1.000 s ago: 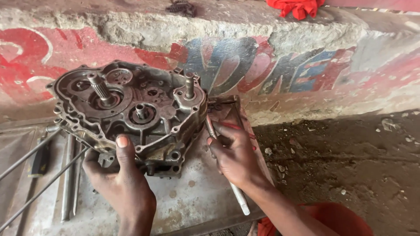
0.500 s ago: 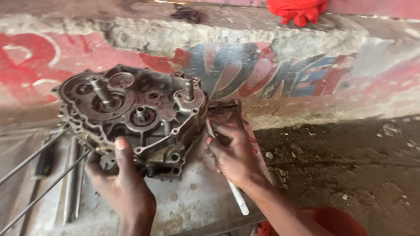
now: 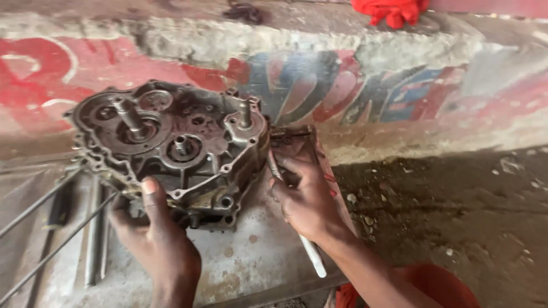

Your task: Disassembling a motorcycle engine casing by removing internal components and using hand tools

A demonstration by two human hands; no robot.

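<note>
Fingers of the left hand (image 3: 157, 245) were clamped on the lower edge of the crankcase (image 3: 171, 151), thumb pressed flat on its greasy face, the rest hidden underneath. It stood tilted on a stained metal sheet (image 3: 251, 265), shafts sticking out toward me. At its right side the right hand (image 3: 308, 199) was curled tight around a wrench (image 3: 311, 254), the pale handle poking out below the palm, the head against the casing. Thin rods (image 3: 54, 239) lay to the left. Behind ran a painted wall (image 3: 365, 85).
</note>
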